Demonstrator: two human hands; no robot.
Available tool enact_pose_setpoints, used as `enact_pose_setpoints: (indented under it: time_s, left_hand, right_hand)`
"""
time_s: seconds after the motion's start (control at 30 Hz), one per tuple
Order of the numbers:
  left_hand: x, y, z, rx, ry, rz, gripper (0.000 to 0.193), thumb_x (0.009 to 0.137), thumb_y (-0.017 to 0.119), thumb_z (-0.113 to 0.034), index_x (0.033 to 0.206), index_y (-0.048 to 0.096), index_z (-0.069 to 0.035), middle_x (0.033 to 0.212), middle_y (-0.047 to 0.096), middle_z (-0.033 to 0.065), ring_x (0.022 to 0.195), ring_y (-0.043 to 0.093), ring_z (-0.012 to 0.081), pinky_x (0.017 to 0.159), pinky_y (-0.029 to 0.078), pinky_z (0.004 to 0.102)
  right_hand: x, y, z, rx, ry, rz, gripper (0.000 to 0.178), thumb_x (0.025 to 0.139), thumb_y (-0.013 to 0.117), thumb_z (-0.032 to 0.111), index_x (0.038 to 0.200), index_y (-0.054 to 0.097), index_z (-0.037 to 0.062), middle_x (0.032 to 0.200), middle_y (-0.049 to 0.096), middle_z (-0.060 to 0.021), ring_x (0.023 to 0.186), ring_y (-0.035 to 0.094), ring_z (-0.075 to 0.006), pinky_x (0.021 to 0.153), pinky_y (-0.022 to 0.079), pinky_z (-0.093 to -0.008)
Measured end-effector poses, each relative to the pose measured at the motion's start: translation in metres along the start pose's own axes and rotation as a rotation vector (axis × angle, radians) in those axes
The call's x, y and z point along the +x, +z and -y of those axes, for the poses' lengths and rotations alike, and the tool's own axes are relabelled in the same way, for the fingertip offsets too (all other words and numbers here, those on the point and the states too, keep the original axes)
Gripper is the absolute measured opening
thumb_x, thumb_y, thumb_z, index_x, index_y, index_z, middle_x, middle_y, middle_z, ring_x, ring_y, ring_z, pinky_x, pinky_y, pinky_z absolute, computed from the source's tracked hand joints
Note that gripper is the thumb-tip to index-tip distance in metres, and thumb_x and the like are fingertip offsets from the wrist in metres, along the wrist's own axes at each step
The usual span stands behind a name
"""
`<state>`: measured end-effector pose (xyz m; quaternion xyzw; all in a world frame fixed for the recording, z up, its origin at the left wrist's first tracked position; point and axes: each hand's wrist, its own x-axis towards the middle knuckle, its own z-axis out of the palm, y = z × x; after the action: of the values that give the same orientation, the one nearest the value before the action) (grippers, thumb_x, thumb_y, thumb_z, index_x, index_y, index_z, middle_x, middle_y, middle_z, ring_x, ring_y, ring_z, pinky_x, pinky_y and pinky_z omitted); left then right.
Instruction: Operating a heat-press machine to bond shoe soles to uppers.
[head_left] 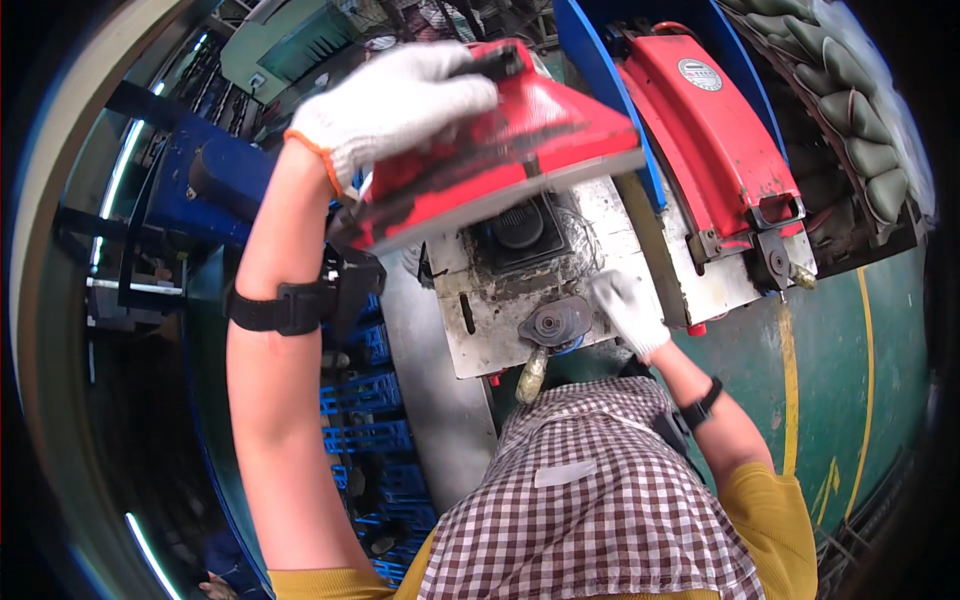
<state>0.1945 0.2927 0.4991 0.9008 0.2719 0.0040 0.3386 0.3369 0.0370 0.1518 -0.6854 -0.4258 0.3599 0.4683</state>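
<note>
My left hand [400, 105], in a white knit glove with an orange cuff, grips the raised red machine lid [560, 120] near its black handle. The lid stands tilted up over a scuffed white metal base [480, 342]. Below it, a round-topped black block [519, 228] is set in the base. My right hand [628, 308], gloved too, is low at the base's right side, near a dark latch [556, 322] with a tape-wrapped lever [532, 375]. Its fingers are blurred, so whether it holds anything is unclear.
A second red machine lid [700, 130], closed, lies at the right between blue side panels [608, 90]. Grey-green padded shoe-like pieces [850, 110] hang in rows at the far right. Blue racks [375, 440] stand at the left. The green floor [740, 360] has yellow lines.
</note>
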Motion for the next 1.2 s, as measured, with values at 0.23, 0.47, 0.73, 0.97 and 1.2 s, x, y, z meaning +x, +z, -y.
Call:
enact_pose_setpoints:
  time_s: [0.23, 0.47, 0.73, 0.97, 1.2]
  left_hand:
    - [-0.001, 0.097, 0.038, -0.279, -0.218, 0.404, 0.025, 0.101, 0.064, -0.033, 0.108, 0.068, -0.009, 0.073, 0.062, -0.0027, 0.062, 0.056, 0.0056, 0.056, 0.046, 0.0237]
    - [-0.012, 0.218, 0.093, 0.25, -0.038, 0.158, 0.042, 0.098, 0.059, -0.045, 0.111, 0.068, -0.006, 0.095, 0.073, 0.0218, 0.094, 0.071, 0.0427, 0.085, 0.054, 0.0518]
    - [-0.012, 0.242, 0.091, 0.338, -0.12, 0.12, 0.044, 0.097, 0.06, -0.05, 0.104, 0.068, -0.007, 0.094, 0.074, 0.02, 0.091, 0.072, 0.0392, 0.081, 0.056, 0.0519]
    - [-0.018, 0.246, 0.084, 0.33, -0.069, -0.063, 0.053, 0.096, 0.06, -0.061, 0.087, 0.065, -0.009, 0.08, 0.07, 0.0177, 0.08, 0.071, 0.0386, 0.071, 0.054, 0.0513]
    - [-0.022, 0.284, 0.094, -0.702, -0.154, -0.705, 0.018, 0.107, 0.056, -0.016, 0.111, 0.067, -0.001, 0.088, 0.073, 0.009, 0.08, 0.07, 0.0173, 0.077, 0.058, 0.0318]
  right_hand:
    - [-0.057, -0.001, 0.011, -0.028, 0.285, 0.859, 0.039, 0.099, 0.063, 0.027, 0.128, 0.069, 0.0016, 0.126, 0.071, -0.0156, 0.118, 0.068, -0.025, 0.108, 0.05, -0.0364]
    - [-0.029, 0.071, -0.008, 0.56, 0.541, 1.109, 0.063, 0.103, 0.064, 0.038, 0.151, 0.05, 0.0, 0.149, 0.058, -0.0122, 0.134, 0.055, -0.024, 0.11, 0.046, -0.0389]
    - [-0.035, 0.074, -0.002, 1.131, 0.864, 1.141, 0.038, 0.102, 0.066, 0.036, 0.127, 0.063, 0.0075, 0.112, 0.07, -0.0046, 0.112, 0.065, -0.0218, 0.104, 0.049, -0.0427]
    - [-0.023, -0.064, -0.024, 0.588, 0.644, 0.703, 0.036, 0.105, 0.064, 0.033, 0.128, 0.063, 0.0044, 0.08, 0.065, -0.0016, 0.068, 0.061, -0.0117, 0.066, 0.054, -0.0282]
    - [-0.043, -0.223, -0.014, -0.204, -0.127, -0.433, 0.017, 0.096, 0.064, 0.012, 0.111, 0.071, 0.0055, 0.104, 0.072, -0.0082, 0.099, 0.069, -0.0241, 0.089, 0.055, -0.0364]
